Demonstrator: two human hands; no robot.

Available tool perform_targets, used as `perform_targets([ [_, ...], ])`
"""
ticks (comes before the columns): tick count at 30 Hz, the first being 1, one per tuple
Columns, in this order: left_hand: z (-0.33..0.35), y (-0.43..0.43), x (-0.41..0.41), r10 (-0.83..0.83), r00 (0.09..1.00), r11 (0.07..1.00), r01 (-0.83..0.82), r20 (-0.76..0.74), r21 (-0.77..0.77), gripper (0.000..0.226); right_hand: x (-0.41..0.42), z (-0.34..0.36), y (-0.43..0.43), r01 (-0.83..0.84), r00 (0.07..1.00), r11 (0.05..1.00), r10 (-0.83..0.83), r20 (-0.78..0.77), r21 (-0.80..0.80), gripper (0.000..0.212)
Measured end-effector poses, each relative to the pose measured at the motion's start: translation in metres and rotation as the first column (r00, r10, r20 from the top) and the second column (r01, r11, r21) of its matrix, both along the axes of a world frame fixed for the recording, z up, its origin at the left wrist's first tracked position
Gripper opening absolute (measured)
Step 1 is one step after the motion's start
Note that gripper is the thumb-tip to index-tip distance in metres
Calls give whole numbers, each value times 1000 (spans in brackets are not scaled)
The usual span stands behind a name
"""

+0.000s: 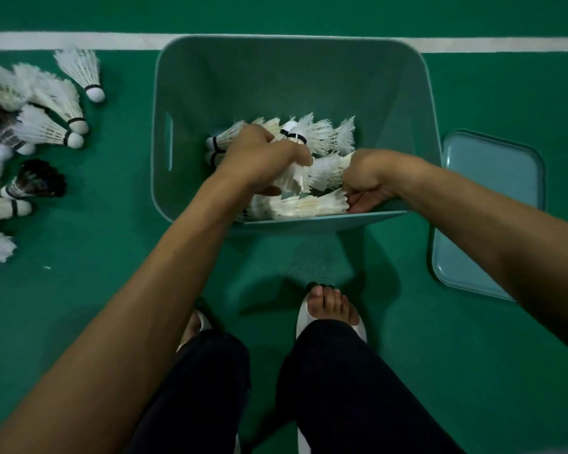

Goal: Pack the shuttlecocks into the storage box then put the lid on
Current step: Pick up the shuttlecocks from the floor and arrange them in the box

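Nearest of all, the person's legs in dark trousers (341,388) fill the bottom edge, and bare toes in a white sandal (330,306) point at the box. The green floor (112,290) spreads under everything, with a white line (79,40) running across it at the far side. The teal storage box (164,126) stands open on the floor in the middle, its far rim over that line and a handle slot in its left wall. Its lid (492,198) lies flat on the floor just beside the box's right wall, partly hidden by the right forearm. To the left, well apart from the box, loose shuttlecocks (50,103) lie in a heap on the floor, most of them white, with a dark-feathered shuttlecock (40,180) at the heap's near edge. Inside the box packed shuttlecocks (328,136) cover the bottom, lying on their sides. Both arms reach over the near rim. The left grip (266,155) has its fingers curled round a white shuttlecock (292,180) above the pile. The right grip (368,181) is bent down against the near wall, its fingers curled at the feather edge of a shuttlecock there; I cannot tell whether they hold it.
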State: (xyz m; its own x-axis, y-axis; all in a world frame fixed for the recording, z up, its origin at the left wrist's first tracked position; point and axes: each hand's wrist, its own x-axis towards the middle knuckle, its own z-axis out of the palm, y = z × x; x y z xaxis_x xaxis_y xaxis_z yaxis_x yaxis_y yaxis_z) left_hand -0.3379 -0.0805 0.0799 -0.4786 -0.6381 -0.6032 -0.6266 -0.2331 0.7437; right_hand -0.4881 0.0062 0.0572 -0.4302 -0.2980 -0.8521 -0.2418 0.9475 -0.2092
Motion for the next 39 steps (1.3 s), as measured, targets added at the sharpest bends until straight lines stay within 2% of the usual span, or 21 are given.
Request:
perform_targets([
  [3, 0, 6, -7, 23, 999, 998, -21, -26, 61, 53, -2, 17, -2, -169, 967, 985, 158, -199, -38, 11],
  [4, -1, 7, -8, 25, 999, 995, -21, -42, 99, 54, -5, 25, 0, -193, 947, 978, 165, -275, -77, 12],
  [5, 0, 9, -9, 27, 997, 988, -16, -72, 154, 49, -8, 30, 3, -157, 951, 978, 112, -288, -140, 15],
  [6, 1, 10, -9, 32, 993, 977, -6, -115, 214, 38, -11, 35, 6, -55, 976, 975, 6, -219, -216, 19],
  [7, 3, 12, -10, 46, 986, 964, -2, -161, 265, 24, -11, 39, 10, 87, 991, 959, -112, -79, -269, 25],
  [9, 8, 17, -13, 88, 966, 943, -2, -243, 332, 9, -9, 48, 16, 322, 934, 912, -261, 245, -255, 44],
  [11, 11, 22, -20, 69, 951, 951, 28, -301, 307, 12, -10, 49, 20, 426, 858, 872, -307, 411, -239, 45],
  [14, 13, 27, -28, -30, 953, 986, 77, -300, 147, 23, -17, 45, 23, 488, 838, 825, -351, 418, -286, 29],
  [17, 12, 28, -25, -97, 950, 992, 118, -298, 54, 23, -19, 44, 26, 636, 734, 722, -457, 502, -272, 15],
  [19, 12, 27, -21, -112, 942, 992, 126, -315, 22, 23, -20, 43, 26, 695, 679, 672, -498, 540, -255, 19],
  [22, 13, 27, -14, -125, 900, 992, 105, -417, -72, 26, -19, 43, 24, 637, 707, 744, -462, 535, -199, 12],
  [25, 17, 28, -8, -157, 853, 985, 99, -499, -141, 30, -16, 43, 22, 685, 624, 709, -455, 636, -165, 5],
  [29, 25, 25, -6, -157, 849, 985, 100, -504, -139, 31, -17, 42, 20, 772, 476, 622, -424, 770, -135, 8],
  [33, 29, 18, 0, -55, 848, 999, 45, -527, -31, 25, -22, 48, 17, 855, 392, 507, -502, 771, -104, 29],
  [35, 26, 13, 3, -60, 895, 998, 68, -441, 3, 23, -25, 53, 14, 868, 451, 451, -537, 713, -208, 37],
  [36, 23, 10, 5, -104, 928, 994, 110, -358, -3, 23, -25, 55, 11, 828, 546, 461, -538, 642, -318, 38],
  [37, 20, 7, 7, -163, 951, 986, 166, -263, -8, 24, -24, 57, 8, 720, 694, 510, -525, 492, -471, 33],
  [38, 16, 5, 10, -226, 960, 974, 227, -163, -13, 26, -22, 59, 6, 502, 850, 606, -478, 222, -618, 24],
  [39, 13, 3, 11, -282, 957, 959, 281, -68, -21, 31, -19, 60, 4, 212, 919, 712, -379, -112, -670, 18],
])
